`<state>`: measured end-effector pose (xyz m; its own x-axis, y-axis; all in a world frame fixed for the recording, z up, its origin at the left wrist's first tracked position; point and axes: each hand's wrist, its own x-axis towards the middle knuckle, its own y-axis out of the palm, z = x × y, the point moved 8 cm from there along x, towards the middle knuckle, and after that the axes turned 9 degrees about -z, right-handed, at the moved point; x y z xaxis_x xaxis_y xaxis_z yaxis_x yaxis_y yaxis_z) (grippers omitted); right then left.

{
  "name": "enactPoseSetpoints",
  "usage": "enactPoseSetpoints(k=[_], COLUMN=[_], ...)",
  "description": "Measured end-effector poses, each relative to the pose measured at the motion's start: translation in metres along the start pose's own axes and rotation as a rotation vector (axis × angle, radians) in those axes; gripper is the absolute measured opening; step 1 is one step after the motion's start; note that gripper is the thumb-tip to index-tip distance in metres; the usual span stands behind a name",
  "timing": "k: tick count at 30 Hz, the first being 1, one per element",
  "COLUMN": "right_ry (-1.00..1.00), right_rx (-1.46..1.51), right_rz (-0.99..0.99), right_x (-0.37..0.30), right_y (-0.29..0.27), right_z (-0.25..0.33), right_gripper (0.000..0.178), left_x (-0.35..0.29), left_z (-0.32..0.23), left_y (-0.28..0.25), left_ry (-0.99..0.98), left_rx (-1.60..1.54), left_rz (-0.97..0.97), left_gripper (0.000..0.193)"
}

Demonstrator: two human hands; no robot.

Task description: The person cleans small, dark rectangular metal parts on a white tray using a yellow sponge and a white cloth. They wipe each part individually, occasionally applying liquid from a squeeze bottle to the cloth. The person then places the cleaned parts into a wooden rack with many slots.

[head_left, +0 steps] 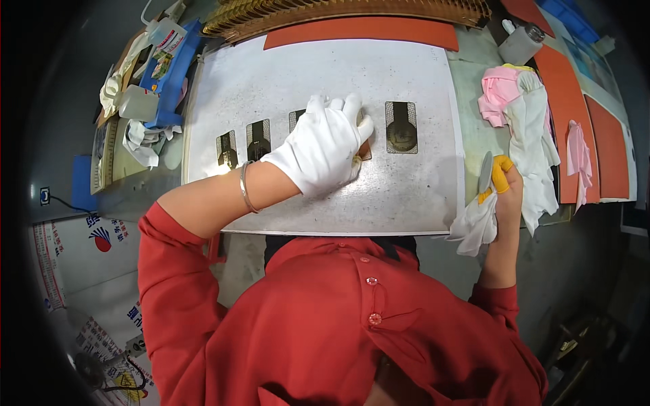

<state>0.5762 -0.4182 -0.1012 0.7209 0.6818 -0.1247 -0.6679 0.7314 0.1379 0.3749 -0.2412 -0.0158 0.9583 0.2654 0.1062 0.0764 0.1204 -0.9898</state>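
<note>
My left hand (326, 143), in a white glove, is over the middle of the white work surface (325, 74). Its fingers are bent around a small brownish plate (366, 150), mostly hidden by the glove. Thin dark metal plates with meshed edges lie in a row: one plate (402, 128) to the right of the glove, one (295, 120) partly behind it, others (258, 139) farther left. At the table's right edge, my right hand (506, 181), with yellow finger covers, is closed on a white cloth (475, 223). A flat grey oval piece (486, 171) stands up beside its fingers.
A blue tray (172, 88) with bottles and small items stands on the left. White and pink cloths (527, 125) hang on the right, near a squeeze bottle (521, 44). Along the back lie an orange strip (359, 34) and a rack of brass-coloured pieces (345, 11).
</note>
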Motion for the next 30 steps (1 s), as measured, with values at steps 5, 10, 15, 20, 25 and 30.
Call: enactPoseSetpoints(k=[5, 10, 15, 20, 25, 30], right_ry=[-0.022, 0.027, 0.015, -0.016, -0.057, -0.018], right_rx=[-0.017, -0.032, -0.023, -0.046, -0.072, -0.052], right_rz=[0.03, 0.019, 0.014, 0.03, 0.013, 0.03], right_x=[-0.001, -0.002, -0.002, 0.0, -0.001, 0.0], right_y=[-0.002, 0.002, 0.0, 0.0, 0.0, -0.008], right_z=[0.001, -0.002, -0.001, -0.001, 0.002, -0.005], right_gripper=[0.015, 0.015, 0.015, 0.015, 0.015, 0.016], left_x=[-0.004, -0.017, -0.035, -0.045, -0.055, -0.05], left_z=[0.007, 0.028, 0.045, 0.061, 0.078, 0.054], left_y=[-0.014, -0.004, 0.009, 0.018, 0.025, -0.003], left_ry=[-0.056, -0.114, -0.151, -0.189, -0.24, -0.139], left_rx=[-0.15, -0.457, -0.419, -0.295, -0.311, -0.151], left_rz=[-0.275, -0.367, -0.248, -0.161, 0.019, -0.03], left_gripper=[0.057, 0.063, 0.077, 0.099, 0.094, 0.066])
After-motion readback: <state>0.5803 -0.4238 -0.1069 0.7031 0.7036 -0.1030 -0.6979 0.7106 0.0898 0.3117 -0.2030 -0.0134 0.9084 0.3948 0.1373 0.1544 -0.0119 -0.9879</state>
